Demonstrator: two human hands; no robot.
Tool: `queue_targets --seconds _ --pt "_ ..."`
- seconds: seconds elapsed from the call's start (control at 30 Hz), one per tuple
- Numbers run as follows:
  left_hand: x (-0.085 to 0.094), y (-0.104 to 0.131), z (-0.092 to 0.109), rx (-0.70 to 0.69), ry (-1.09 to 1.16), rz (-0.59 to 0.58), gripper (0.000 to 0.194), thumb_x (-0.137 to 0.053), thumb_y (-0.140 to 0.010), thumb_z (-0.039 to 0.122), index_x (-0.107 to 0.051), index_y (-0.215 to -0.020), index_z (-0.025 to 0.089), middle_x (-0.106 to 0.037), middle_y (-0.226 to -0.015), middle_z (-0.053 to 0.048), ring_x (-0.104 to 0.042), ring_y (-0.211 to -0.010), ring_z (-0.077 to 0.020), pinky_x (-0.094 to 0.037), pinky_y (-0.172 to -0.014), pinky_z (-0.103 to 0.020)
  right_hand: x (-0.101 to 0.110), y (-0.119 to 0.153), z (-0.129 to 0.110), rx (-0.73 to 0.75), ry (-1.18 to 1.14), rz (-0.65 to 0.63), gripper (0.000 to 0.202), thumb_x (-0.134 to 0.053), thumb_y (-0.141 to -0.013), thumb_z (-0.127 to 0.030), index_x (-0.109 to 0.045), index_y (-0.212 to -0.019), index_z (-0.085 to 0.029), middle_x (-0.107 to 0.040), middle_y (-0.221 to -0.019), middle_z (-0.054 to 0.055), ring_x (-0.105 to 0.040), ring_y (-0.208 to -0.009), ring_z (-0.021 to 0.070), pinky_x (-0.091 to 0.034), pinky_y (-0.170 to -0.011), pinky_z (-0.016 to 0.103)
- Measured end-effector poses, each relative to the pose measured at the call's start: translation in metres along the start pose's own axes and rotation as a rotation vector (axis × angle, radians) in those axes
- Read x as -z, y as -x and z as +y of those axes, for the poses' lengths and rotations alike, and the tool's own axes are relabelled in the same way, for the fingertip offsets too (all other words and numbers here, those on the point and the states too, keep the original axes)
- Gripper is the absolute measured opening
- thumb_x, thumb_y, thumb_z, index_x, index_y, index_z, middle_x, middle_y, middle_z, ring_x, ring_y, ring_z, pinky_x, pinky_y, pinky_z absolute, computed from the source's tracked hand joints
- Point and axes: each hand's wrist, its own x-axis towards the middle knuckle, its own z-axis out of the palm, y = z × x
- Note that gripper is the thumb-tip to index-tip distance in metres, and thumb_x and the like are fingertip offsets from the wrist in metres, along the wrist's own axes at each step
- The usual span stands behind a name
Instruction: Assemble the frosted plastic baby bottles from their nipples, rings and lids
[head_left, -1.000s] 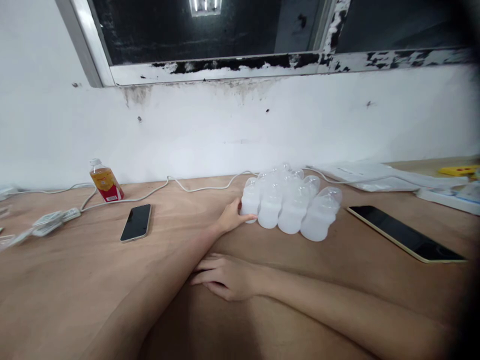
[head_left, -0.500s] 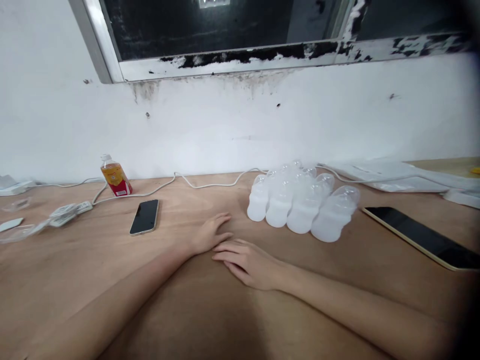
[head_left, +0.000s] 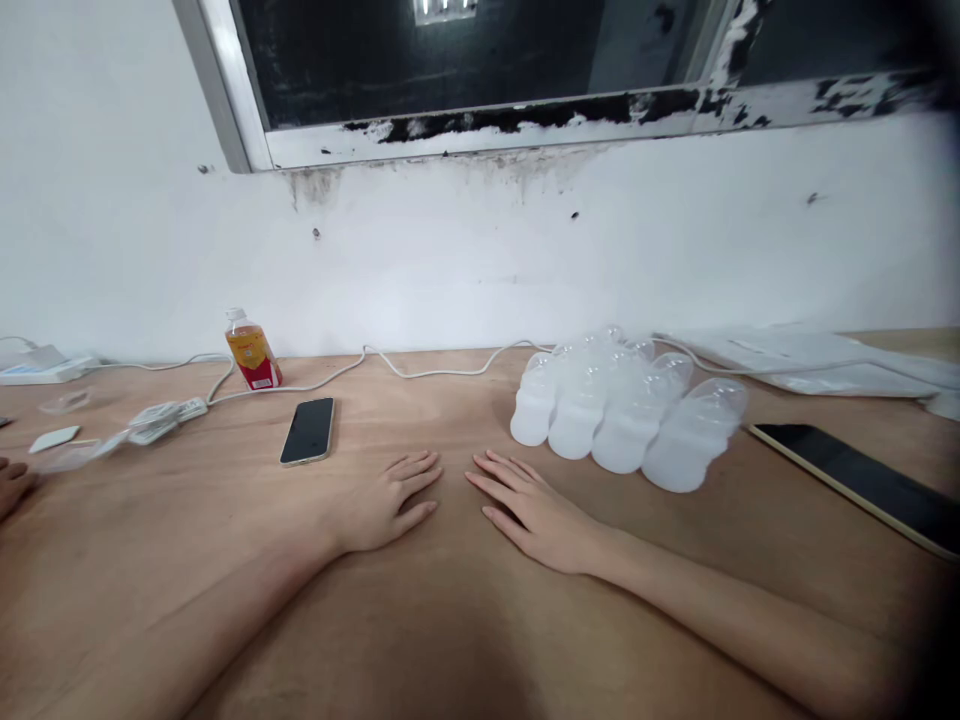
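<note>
My left hand (head_left: 386, 502) lies palm down on the wooden table (head_left: 420, 620), fingers spread and nothing in them. Across a small gap, my right hand (head_left: 532, 512) rests flat the same way, also holding nothing. Just behind my right hand stands a cluster of frosted white bottles (head_left: 619, 415) with clear rounded tops. A phone with a dark screen (head_left: 307, 431) lies behind and left of my left hand.
An orange and red drink bottle (head_left: 253, 352) stands by the wall with a white cable (head_left: 435, 374). Chargers (head_left: 154, 423) lie at left, near another person's hand (head_left: 13, 484). At right are a large dark-screened device (head_left: 862, 480) and plastic packaging (head_left: 802, 362).
My hands, touching before, have moved apart, and both now lie flat. Another person's hand has come into view at the left edge. The view has shifted slightly.
</note>
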Motion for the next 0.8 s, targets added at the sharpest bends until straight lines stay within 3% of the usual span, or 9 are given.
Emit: queue_targets --seconds 0.47,0.67,0.8 --pt "-0.0028 0.0004 -0.0029 -0.01 0.016 0.04 0.048 -0.029 -0.085 0.04 -0.028 -0.128 0.019 -0.027 -0.136 -0.005 -0.023 -0.125 -0.0161 -0.022 -0.104 -0.033 0.0003 -0.0003 -0.0005 0.035 -0.003 0.061 0.044 -0.03 -0.085 -0.033 -0.038 -0.125 -0.018 -0.035 -0.131 0.01 -0.024 -0.124 0.0229 -0.025 -0.098 0.044" --pt "-0.004 -0.0005 -0.0017 -0.014 0.006 0.098 0.043 -0.032 -0.084 0.037 -0.037 -0.123 0.019 -0.039 -0.128 -0.006 -0.034 -0.118 -0.0169 -0.03 -0.1 -0.032 0.0029 -0.0014 -0.0023 0.054 0.023 0.09 0.041 -0.033 -0.084 -0.03 -0.043 -0.121 -0.016 -0.043 -0.124 0.012 -0.031 -0.12 0.0237 -0.03 -0.095 0.043" --pt "-0.0047 0.0 -0.0008 -0.004 0.005 0.109 0.042 -0.033 -0.084 0.035 -0.038 -0.123 0.02 -0.039 -0.128 -0.007 -0.035 -0.118 -0.0178 -0.03 -0.099 -0.034 -0.0002 -0.0007 -0.0045 0.078 0.056 0.119 0.04 -0.033 -0.084 -0.028 -0.043 -0.12 -0.016 -0.044 -0.122 0.013 -0.034 -0.118 0.0241 -0.033 -0.093 0.043"
